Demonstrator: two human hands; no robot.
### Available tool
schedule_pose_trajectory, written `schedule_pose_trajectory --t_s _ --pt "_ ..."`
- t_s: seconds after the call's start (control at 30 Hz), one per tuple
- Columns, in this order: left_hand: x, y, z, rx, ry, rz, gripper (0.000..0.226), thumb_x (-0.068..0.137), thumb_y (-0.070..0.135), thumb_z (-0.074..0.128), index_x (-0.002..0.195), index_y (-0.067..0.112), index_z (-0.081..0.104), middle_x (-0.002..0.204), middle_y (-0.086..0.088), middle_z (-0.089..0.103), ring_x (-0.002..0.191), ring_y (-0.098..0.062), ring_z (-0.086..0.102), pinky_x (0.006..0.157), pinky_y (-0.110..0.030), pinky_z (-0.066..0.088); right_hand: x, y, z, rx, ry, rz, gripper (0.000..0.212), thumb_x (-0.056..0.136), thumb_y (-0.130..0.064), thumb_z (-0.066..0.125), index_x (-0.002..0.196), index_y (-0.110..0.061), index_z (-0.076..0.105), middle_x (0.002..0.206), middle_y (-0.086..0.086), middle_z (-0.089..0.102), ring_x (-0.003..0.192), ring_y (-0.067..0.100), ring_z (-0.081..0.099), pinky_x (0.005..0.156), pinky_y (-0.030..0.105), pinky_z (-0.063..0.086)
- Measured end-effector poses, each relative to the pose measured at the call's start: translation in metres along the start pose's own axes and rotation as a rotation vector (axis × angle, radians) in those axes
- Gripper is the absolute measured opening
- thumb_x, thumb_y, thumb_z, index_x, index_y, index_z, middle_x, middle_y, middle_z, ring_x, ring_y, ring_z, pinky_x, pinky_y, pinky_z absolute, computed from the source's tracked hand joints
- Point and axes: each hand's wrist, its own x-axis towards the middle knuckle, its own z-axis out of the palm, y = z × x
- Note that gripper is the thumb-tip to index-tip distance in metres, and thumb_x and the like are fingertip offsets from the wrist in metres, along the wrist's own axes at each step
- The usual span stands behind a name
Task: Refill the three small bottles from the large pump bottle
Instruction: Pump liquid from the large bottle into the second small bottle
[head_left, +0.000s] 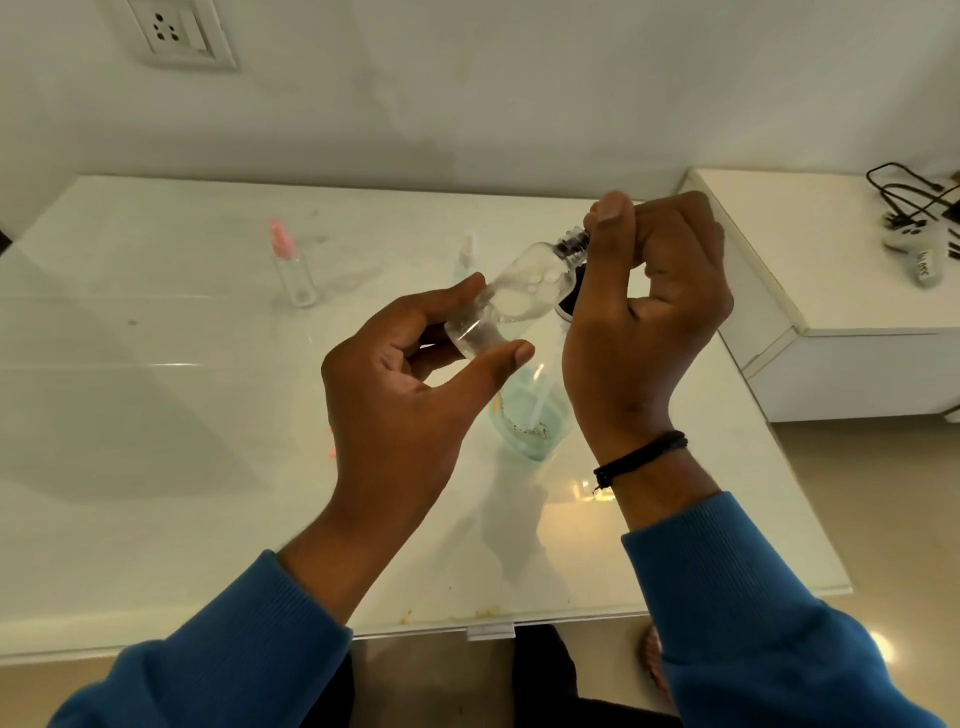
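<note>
My left hand (415, 374) grips a small clear bottle (514, 296), tilted toward one o'clock; my right hand (644, 291) pinches its dark cap (571, 244). I'm probably capping or uncapping; next, steady twisting.

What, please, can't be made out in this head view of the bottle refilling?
- Cap of the held bottle: the right hand covers it; on or off unclear.
- Pump bottle: its top is hidden behind both hands.
- Pale-capped bottle: blurred, partly behind the left hand; fill level unreadable.
- Pink-capped bottle: too small to judge its fill.
</note>
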Motion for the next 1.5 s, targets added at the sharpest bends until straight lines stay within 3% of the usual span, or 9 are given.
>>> schedule_pose_trajectory --t_s 0.73,1.33,1.5 --pt "-0.0001 0.0013 0.0014 0.005 -0.003 0.003 0.045 0.075 0.017 0.088 0.116 0.013 0.071 0.107 0.01 0.073 0.098 -0.005 0.072 0.082 -0.017 0.058 -0.0027 -0.0003 -0.0001 0.01 0.008 0.023 0.033 0.099 -0.011 0.058 0.067 -0.002 0.06 0.073 -0.003 0.05 0.069 0.024 0.048 0.062 0.053 0.043" --pt "-0.0013 0.0014 0.0016 -0.003 -0.003 0.009 0.045 0.075 0.015 0.087 0.117 0.012 0.071 0.109 0.008 0.073 0.099 -0.004 0.072 0.082 -0.015 0.057 0.0012 -0.0018 0.0017 -0.001 0.01 0.039 0.037 0.099 -0.013 0.058 0.064 0.002 0.058 0.071 -0.001 0.05 0.068 0.03 0.048 0.063 0.053 0.042" --pt "-0.0009 0.0006 0.0024 -0.001 -0.003 -0.008 0.046 0.074 0.018 0.088 0.117 0.011 0.072 0.107 0.009 0.074 0.098 -0.007 0.073 0.082 -0.019 0.059 -0.007 0.0025 0.0006 0.032 0.019 0.033 0.029 0.099 -0.008 0.059 0.07 -0.002 0.062 0.077 -0.003 0.053 0.07 0.028 0.052 0.061 0.054 0.044"
